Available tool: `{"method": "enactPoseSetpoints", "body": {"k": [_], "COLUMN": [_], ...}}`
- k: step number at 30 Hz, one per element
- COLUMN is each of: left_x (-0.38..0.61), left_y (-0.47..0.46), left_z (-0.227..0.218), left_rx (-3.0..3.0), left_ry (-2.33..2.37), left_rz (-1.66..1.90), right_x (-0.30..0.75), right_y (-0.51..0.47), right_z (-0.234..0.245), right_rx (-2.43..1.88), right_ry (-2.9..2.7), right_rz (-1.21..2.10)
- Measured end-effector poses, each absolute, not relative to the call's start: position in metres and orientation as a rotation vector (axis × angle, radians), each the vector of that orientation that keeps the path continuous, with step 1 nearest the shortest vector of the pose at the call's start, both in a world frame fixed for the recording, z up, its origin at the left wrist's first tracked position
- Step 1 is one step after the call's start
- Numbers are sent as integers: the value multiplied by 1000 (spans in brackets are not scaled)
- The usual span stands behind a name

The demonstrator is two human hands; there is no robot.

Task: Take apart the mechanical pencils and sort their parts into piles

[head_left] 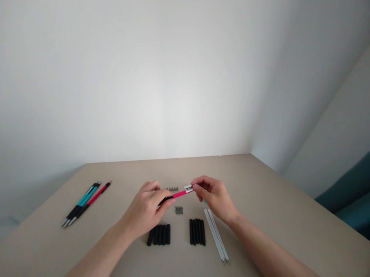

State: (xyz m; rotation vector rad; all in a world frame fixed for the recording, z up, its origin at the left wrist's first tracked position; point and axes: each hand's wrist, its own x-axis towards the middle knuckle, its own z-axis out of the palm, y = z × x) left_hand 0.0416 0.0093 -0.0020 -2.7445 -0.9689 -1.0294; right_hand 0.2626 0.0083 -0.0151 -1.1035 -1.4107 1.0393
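Observation:
Both hands hold one pink pen barrel (179,193) a little above the beige table (262,191). My left hand (148,208) is closed around its black lower end. The fingers of my right hand (215,195) pinch its silver clip end (188,189). Under the hands lie two rows of black grip sleeves (159,234) (197,231), a small pile of springs (178,210), and several small metal tips (172,189).
Three finished pens, two teal and one red (85,201), lie at the table's left. Several thin white refills (216,235) lie right of the sleeves. A white wall stands behind the table and a teal seat (357,191) is at the right.

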Motion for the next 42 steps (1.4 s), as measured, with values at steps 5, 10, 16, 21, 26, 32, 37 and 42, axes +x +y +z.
{"method": "enactPoseSetpoints", "body": {"k": [5,10,16,21,26,32,37,42], "left_x": [43,44,45,44,44,43,45,45], "left_y": [9,7,7,8,7,9,10,9], "left_z": [0,2,2,0,-1,-4,-4,-5], "left_rx": [-2747,-2788,-2797,-2758,-2742,-2697,-2696,-2710], "left_ry": [-962,-957,-988,-1016,-1041,-1108,-1164,-1184], "left_rz": [-1053,-1038,-1016,-1058,-1079,-1070,-1080,-1124], "right_x": [264,263,263,268,269,270,272,269], "right_y": [5,4,5,11,16,20,20,19], "right_z": [-8,-9,-8,-10,-16,-23,-24,-24], "right_rx": [-1039,-1016,-983,-998,-994,-984,-989,-943], "right_ry": [-1362,-1351,-1310,-1143,-980,-895,-876,-922], "right_rz": [978,999,1027,1022,1190,1250,1268,1329]}}
